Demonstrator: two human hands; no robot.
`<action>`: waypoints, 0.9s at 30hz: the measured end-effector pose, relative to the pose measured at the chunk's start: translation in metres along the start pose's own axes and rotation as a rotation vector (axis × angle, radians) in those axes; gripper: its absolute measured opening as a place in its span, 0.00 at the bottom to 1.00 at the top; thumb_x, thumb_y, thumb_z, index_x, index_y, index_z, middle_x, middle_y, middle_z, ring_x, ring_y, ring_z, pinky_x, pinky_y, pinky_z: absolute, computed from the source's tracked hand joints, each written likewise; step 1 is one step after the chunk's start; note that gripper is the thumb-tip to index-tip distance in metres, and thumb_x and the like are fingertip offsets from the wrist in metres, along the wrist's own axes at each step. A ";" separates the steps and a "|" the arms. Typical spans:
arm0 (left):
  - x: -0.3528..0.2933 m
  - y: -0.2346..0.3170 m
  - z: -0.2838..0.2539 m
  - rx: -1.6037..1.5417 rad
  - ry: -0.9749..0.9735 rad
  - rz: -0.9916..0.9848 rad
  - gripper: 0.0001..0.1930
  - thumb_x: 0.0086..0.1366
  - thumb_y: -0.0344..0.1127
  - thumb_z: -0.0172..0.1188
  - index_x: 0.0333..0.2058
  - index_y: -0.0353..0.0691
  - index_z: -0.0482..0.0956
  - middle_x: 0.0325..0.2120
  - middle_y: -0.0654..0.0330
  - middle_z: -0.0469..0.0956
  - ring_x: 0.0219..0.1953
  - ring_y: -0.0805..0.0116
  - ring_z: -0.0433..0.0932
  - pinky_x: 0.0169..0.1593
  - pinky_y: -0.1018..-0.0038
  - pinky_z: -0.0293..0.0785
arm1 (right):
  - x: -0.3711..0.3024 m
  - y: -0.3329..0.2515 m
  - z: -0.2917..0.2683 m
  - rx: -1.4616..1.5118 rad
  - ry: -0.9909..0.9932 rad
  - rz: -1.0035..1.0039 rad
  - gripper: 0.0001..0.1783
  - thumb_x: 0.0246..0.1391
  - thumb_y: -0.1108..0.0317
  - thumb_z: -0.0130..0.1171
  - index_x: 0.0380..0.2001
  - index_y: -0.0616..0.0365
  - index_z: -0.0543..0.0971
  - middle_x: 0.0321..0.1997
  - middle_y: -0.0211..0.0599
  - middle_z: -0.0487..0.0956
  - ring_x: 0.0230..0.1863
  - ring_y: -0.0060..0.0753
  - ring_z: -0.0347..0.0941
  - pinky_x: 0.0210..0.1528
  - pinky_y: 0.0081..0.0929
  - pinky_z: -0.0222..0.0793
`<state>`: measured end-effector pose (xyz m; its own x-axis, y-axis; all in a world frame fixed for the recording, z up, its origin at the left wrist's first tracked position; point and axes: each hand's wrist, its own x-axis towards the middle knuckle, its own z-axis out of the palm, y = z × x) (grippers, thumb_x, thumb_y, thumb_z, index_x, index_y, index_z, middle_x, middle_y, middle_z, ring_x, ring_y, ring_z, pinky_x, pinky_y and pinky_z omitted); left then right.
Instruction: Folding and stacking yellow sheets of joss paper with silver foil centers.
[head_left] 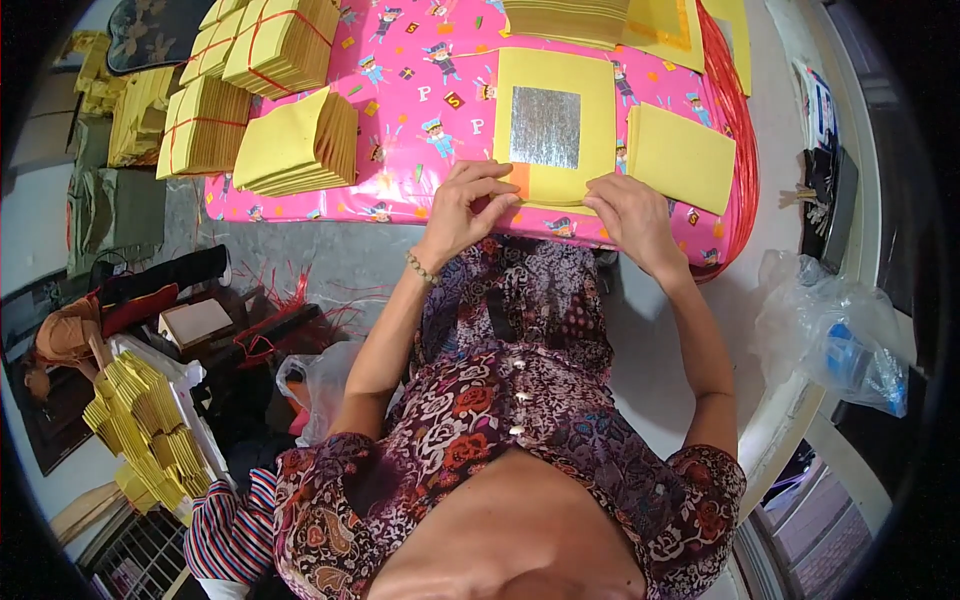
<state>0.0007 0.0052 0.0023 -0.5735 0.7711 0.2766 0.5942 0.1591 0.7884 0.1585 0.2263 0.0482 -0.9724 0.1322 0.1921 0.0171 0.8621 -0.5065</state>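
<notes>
Near the front edge of a pink, cartoon-printed table cover [402,120], I see a rectangular yellow paper sheet [558,178] lying flat, bearing a silver foil square [546,127]. The left hand [468,205] pinches its lower left corner, the right hand [634,215] its lower right. Just right lies a smaller yellow paper rectangle [682,158], beside a bundle of thin red strings [746,150].

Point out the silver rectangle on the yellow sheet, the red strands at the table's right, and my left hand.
Silver rectangle [545,128], head view: middle of its face.
Red strands [748,180], head view: middle of the bundle.
Left hand [464,207], head view: back of the hand.
</notes>
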 end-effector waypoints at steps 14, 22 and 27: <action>0.000 0.001 0.002 0.001 0.025 -0.016 0.07 0.57 0.33 0.69 0.34 0.40 0.87 0.43 0.56 0.83 0.46 0.59 0.78 0.51 0.66 0.73 | 0.000 0.002 0.003 0.027 0.030 -0.002 0.08 0.55 0.67 0.61 0.31 0.61 0.79 0.29 0.42 0.78 0.33 0.49 0.76 0.36 0.41 0.71; 0.000 0.000 0.002 0.009 0.022 -0.015 0.07 0.58 0.35 0.67 0.33 0.40 0.87 0.43 0.56 0.83 0.46 0.57 0.77 0.50 0.65 0.74 | 0.000 0.000 0.002 0.027 0.018 0.015 0.08 0.55 0.67 0.61 0.31 0.61 0.79 0.29 0.42 0.78 0.34 0.49 0.76 0.36 0.41 0.71; -0.001 0.001 0.001 0.004 0.023 -0.014 0.07 0.58 0.35 0.67 0.33 0.40 0.87 0.43 0.56 0.83 0.46 0.57 0.77 0.50 0.64 0.74 | 0.001 -0.001 0.002 0.020 0.009 0.023 0.08 0.56 0.67 0.60 0.30 0.61 0.79 0.29 0.42 0.78 0.33 0.49 0.76 0.35 0.42 0.71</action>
<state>0.0019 0.0054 0.0020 -0.5946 0.7543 0.2784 0.5881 0.1719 0.7903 0.1573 0.2243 0.0468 -0.9697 0.1559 0.1879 0.0342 0.8490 -0.5274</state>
